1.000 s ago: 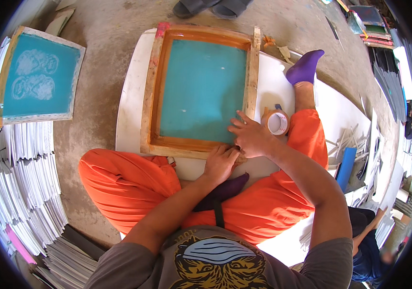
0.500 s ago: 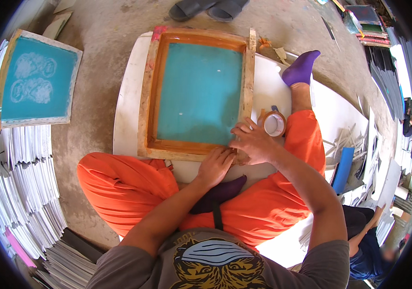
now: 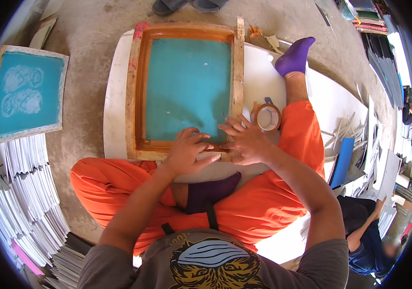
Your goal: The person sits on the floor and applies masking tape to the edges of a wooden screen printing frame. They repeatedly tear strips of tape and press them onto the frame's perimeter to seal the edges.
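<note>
A wooden screen-printing frame with teal mesh lies before me, brown tape lining its inner edges. Over its near bar hovers or rests my left hand, fingers apart and nothing held. My right hand lies at the near right corner, fingers spread over the mesh edge and the wood; its thumb points toward the corner. A roll of brown tape sits just right of the frame, beside my right hand. Shadows of the hands fall on the mesh.
White board lies under the frame. My legs in orange trousers fold around its near side. Left stand a second teal screen and stacks of white sheets. Black slippers lie beyond; another person sits at right.
My left hand has lifted away from the near right corner and moved left, its fingers spreading. My right hand stays at that corner. The whole view has shifted slightly.
</note>
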Tool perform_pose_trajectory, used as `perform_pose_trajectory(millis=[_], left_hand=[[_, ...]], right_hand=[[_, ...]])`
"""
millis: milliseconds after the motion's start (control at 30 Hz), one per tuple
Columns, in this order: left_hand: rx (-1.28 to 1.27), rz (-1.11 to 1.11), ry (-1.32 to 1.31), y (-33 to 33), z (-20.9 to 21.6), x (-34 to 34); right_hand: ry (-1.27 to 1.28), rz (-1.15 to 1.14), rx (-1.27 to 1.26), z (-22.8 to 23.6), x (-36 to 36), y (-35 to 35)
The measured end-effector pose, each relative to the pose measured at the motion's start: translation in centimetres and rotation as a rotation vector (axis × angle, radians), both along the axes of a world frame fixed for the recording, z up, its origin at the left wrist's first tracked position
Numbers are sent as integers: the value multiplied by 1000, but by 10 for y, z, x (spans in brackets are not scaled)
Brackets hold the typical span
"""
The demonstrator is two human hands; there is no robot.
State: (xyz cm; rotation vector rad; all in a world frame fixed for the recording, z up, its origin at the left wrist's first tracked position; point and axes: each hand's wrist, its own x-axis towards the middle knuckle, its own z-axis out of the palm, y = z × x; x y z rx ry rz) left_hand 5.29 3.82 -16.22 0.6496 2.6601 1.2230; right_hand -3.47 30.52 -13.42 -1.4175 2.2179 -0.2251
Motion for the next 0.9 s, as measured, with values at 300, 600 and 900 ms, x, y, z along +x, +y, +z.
perform_pose_trajectory(millis=[300,600,900], left_hand=[[-312,-506,256,-12,-27,-64],[-600,-733,537,-2,-61,-81],[-675,-753,642,-2,-59,-82]], right_hand=[[197,-48,69,7,15,-4],[189,-326,-38,20,-2,7],[156,-390,-69,17,1,13]])
